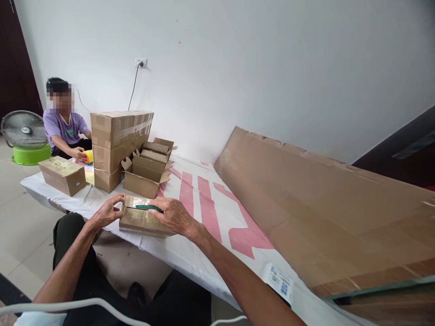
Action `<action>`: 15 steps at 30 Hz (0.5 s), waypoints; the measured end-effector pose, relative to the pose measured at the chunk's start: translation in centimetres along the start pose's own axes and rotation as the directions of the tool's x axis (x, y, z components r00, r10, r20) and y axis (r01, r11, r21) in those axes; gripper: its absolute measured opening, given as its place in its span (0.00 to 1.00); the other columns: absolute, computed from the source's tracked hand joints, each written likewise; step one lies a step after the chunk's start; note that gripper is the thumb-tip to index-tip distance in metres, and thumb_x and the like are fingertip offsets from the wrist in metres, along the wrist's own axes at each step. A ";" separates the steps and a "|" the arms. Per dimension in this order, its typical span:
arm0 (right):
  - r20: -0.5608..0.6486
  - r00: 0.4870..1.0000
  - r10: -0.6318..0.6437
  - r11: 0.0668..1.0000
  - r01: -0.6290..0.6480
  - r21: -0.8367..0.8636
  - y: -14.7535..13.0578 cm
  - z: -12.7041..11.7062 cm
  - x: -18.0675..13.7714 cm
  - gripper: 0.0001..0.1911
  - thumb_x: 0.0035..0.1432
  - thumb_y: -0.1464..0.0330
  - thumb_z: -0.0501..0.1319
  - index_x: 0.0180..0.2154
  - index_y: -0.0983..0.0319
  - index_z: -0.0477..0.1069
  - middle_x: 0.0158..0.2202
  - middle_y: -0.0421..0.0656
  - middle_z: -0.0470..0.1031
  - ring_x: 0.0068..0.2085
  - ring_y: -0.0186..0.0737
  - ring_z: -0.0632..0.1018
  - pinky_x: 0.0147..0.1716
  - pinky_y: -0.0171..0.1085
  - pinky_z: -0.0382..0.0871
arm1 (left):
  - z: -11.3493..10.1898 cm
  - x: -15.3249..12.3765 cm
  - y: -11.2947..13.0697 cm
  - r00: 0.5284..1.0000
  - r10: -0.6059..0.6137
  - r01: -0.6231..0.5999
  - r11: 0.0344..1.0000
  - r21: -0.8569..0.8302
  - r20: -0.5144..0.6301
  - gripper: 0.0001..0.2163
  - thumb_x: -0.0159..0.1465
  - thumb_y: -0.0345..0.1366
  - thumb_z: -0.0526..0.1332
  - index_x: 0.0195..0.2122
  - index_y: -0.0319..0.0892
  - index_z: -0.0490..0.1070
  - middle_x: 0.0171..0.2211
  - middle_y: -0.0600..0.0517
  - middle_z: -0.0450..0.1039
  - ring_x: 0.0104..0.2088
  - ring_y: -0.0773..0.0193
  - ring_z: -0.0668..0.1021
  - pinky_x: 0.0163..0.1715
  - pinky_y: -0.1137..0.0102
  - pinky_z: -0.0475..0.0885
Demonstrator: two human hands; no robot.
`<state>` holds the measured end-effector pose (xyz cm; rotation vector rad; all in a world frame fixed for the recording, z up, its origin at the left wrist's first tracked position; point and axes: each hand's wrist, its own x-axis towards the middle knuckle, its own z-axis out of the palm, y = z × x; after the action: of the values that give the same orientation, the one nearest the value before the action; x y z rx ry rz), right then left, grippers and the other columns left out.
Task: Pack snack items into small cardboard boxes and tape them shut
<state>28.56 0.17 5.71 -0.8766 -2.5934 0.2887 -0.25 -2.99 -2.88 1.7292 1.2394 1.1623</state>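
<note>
A taped cardboard box [144,222] lies near the front edge of the cloth-covered table. My left hand [108,212] grips its left end, thumb and fingers round the corner. In my right hand [175,215] is a green-handled utility knife [149,208], laid across the top of the box and pointing left. Its tip rests at or just above the taped seam; contact is hard to tell. My right palm and fingers hide the rear of the knife and part of the box's right side.
Behind the box stand open cartons [144,174] and a stack of taped boxes [108,131]. Another closed box [63,174] sits at the left. A seated person [66,129] holds something yellow. A large cardboard sheet [322,213] leans at the right, near a white labelled object [280,283].
</note>
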 end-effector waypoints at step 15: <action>0.060 0.998 0.014 0.984 -0.003 -0.176 -0.5 -0.6 0.9 0.11 0.74 0.67 0.60 0.46 0.57 0.83 0.40 0.42 0.83 0.40 0.39 0.79 0.36 0.36 0.61 | 0.1 -0.1 -0.4 0.999 0.037 -0.037 0.999 0.030 0.000 0.13 0.59 0.37 0.69 0.45 0.45 0.79 0.64 0.44 0.73 0.62 0.48 0.76 0.50 0.64 0.79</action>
<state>27.87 0.40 6.62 -0.9523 -2.7041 0.0905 -0.28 -2.92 -3.33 1.7806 1.2358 1.1704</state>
